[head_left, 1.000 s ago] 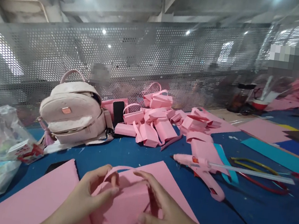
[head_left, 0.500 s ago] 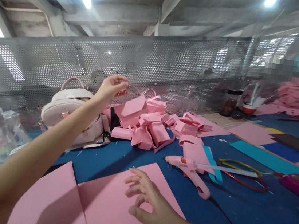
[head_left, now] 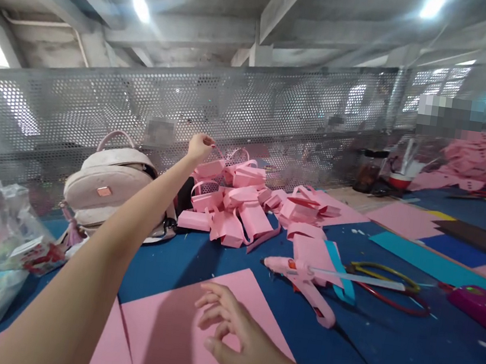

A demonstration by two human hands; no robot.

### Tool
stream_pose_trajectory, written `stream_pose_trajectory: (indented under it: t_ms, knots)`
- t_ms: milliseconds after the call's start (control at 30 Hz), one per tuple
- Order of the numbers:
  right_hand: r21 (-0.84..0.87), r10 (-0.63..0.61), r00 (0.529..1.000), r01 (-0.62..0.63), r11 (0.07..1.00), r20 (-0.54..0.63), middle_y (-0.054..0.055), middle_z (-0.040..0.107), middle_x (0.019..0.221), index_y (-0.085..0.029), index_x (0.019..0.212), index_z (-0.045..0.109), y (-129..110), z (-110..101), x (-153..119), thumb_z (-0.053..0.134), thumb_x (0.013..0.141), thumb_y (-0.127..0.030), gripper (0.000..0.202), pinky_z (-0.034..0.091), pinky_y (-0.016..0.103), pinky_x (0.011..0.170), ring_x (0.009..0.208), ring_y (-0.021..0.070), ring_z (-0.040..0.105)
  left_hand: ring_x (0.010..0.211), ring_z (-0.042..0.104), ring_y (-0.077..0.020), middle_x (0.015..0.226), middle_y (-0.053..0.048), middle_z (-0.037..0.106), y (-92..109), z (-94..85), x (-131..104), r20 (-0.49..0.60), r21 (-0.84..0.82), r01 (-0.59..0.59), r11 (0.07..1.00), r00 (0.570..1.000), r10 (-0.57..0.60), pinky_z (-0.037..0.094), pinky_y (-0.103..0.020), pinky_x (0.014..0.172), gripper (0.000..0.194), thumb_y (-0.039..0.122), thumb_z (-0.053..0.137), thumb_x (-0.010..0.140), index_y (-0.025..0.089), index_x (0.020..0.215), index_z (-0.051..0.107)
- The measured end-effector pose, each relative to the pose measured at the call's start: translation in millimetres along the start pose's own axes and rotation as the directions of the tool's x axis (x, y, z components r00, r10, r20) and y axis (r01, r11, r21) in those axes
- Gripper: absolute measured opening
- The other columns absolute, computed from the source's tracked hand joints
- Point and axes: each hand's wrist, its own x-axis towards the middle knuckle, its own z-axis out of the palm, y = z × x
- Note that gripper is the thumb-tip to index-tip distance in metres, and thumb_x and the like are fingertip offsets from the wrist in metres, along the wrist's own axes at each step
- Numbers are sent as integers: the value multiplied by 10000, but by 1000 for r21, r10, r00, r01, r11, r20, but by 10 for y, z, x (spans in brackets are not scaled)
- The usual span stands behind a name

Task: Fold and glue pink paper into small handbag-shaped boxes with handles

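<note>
My left hand [head_left: 201,147] reaches over the back of a pile of pink paper baskets [head_left: 244,206], its fingers pinched at the thin handle of one pink paper basket [head_left: 209,168]. That basket is against the others in the pile, and its lower part is hidden by them. Over a large pink paper sheet [head_left: 170,327] hovers my right hand [head_left: 227,323], fingers curved and apart with nothing in them. Right of that sheet, a pink glue gun [head_left: 302,276] with a clear glue stick lies on the blue table.
A white backpack [head_left: 112,183] stands left of the pile, beside a clear plastic bag [head_left: 2,222]. Scissors [head_left: 390,285], a purple tool [head_left: 483,312] and coloured sheets [head_left: 438,264] lie to the right. A perforated metal screen [head_left: 235,103] runs behind.
My left hand has moved forward and slightly right with the pink basket, which now sits farther back at the pile. My right hand stays over the sheet. The view has shifted slightly.
</note>
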Motion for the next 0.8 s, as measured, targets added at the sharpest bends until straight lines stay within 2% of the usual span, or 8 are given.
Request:
stream_pose_trajectory:
  t_ms: [233,467,800]
  knots:
    - [-23,2,1000,-2,1000,5,97,572,1265,-286,1409,406,14,7,11,598,894,-186,559,504,353,914,1098,191,604,1049,649,-238,1259,-99,618,-133,-33,-26,58,171,-25,985,998,15,566,-443,877,336,332,621,966,168,1257,589]
    - [-36,38,999,-38,999,9,88,593,1219,-279,1354,454,-13,13,8,615,883,-217,501,498,347,886,1039,192,613,1075,640,-243,1270,-98,612,-220,-148,-190,9,389,38,920,999,-45,556,-448,898,327,334,622,965,180,1252,595]
    - [1,90,996,-90,996,25,87,596,1184,-251,1293,500,-105,21,-8,597,895,-263,410,484,348,897,1049,194,597,1074,641,-244,1267,-96,614,-353,-242,-289,79,495,49,867,992,-102,558,-444,895,328,336,623,965,180,1253,594]
